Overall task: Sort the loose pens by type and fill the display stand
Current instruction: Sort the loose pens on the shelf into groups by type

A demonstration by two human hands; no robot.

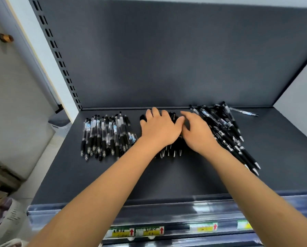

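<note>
Head view: the left hand and right hand rest close together on the middle pile of pens, near the back edge of the shelf. The fingers of both are nearly straight and spread, gripping nothing. The left pile and right pile flank it.

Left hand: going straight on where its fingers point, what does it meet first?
Probably the shelf's back panel. The left hand lies on the middle pile of black pens, fingers pointing at that panel; nothing else shows between, though depth is unclear.
</note>
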